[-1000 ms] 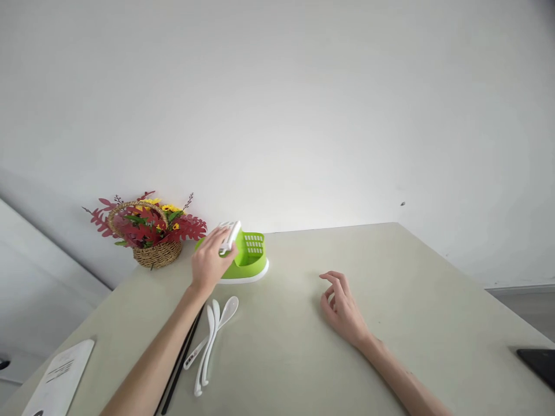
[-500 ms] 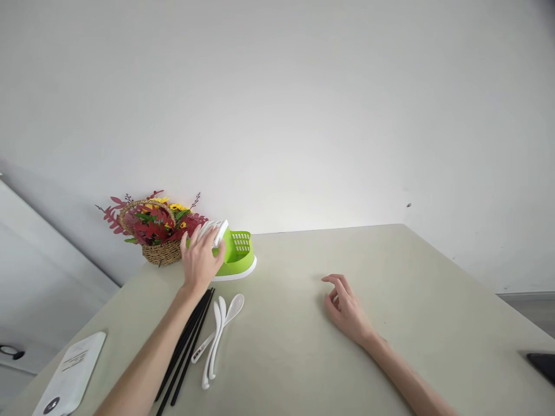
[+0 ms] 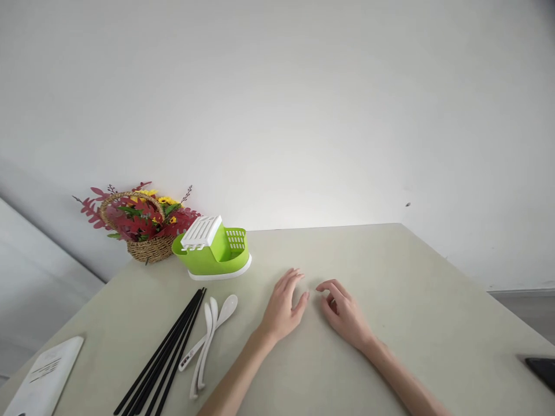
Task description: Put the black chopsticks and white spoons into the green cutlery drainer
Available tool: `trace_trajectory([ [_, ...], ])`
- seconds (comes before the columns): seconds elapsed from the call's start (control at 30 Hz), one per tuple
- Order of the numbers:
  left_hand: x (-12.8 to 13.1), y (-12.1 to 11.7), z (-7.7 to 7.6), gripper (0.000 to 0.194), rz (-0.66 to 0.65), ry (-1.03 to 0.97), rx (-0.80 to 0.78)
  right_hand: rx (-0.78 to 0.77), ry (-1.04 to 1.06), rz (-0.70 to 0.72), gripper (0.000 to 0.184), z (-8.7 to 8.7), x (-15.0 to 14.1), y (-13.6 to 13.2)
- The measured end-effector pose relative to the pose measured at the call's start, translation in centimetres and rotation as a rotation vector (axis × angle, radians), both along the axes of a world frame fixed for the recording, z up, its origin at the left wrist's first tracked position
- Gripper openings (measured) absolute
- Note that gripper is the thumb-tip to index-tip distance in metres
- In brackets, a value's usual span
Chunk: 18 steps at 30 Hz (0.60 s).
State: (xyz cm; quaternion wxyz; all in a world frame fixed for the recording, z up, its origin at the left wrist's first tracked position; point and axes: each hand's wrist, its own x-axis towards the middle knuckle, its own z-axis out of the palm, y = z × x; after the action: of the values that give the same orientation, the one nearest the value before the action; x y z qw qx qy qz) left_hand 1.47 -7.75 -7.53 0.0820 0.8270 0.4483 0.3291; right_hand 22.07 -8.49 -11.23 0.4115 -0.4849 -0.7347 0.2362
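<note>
One green caddy (image 3: 203, 264) runs left-right, mesh end (image 3: 236, 239) rightward; left hand (image 3: 284, 305), grip spread; right hand (image 3: 346, 314) beside, half-curled.

This looks like a plain indoor room of a domestic sort, though whether in a home or an office cannot be told: a painted pale grey wall (image 3: 281, 115) rises behind a smooth, pale greenish-grey table (image 3: 329, 375), and grey floor (image 3: 535, 312) shows at the right edge. The household note comes from a bright green and white plastic cutlery caddy (image 3: 206, 267), slim black chopsticks (image 3: 191, 309) and glossy white spoons (image 3: 210, 330), with a brown woven basket (image 3: 150, 250) of red leaves (image 3: 187, 218) and yellow flowers (image 3: 167, 200) near the wall.
</note>
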Motion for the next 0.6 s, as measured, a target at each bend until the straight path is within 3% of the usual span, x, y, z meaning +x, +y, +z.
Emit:
trace_trajectory([
  [0.13, 1.0, -0.7, -1.6, 0.038, -0.08, 0.106, -0.093, -0.018, -0.037, 0.039, 0.019, 0.6, 0.0, 0.0],
  [0.33, 1.2, -1.9, -1.4, 0.049, -0.088, 0.169, -0.082, -0.044, -0.054, 0.04, 0.021, 0.9, 0.0, -0.2],
  [0.6, 1.1, -2.0, -1.6, 0.049, -0.09, 0.162, -0.091, -0.055, -0.044, 0.036, 0.021, 0.9, 0.0, -0.2],
])
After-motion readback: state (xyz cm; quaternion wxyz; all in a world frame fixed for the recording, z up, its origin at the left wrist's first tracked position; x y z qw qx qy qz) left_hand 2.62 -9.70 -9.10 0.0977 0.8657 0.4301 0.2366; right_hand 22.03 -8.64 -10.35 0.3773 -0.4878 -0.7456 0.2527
